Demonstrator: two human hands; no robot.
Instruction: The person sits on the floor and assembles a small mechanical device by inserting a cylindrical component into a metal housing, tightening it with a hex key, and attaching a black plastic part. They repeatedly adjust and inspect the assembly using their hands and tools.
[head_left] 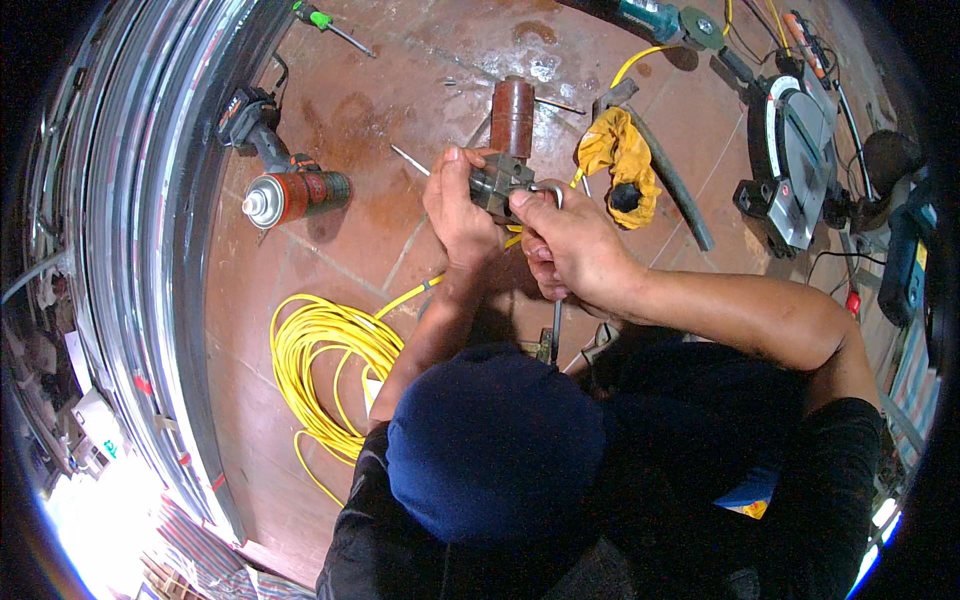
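- Reddish tiled floor [345, 268] carries 1 spray can [315, 195], 1 drill [268, 148] and 1 yellow coil [297, 365].
- 1 dark metal block [488, 187], between 2 hands, beside 1 brown cylinder [513, 115].
- Left hand [465, 212]: grip wrapped around the block.
- Right hand [588, 243]: grip holding 1 bent metal rod [557, 318].

A dark, angular metal block [496, 185] sits at the near end of a reddish-brown cylinder [513, 118], a bent metal rod [557, 322] curving in beside it.

head fisheye, downward onto hands [588, 245]
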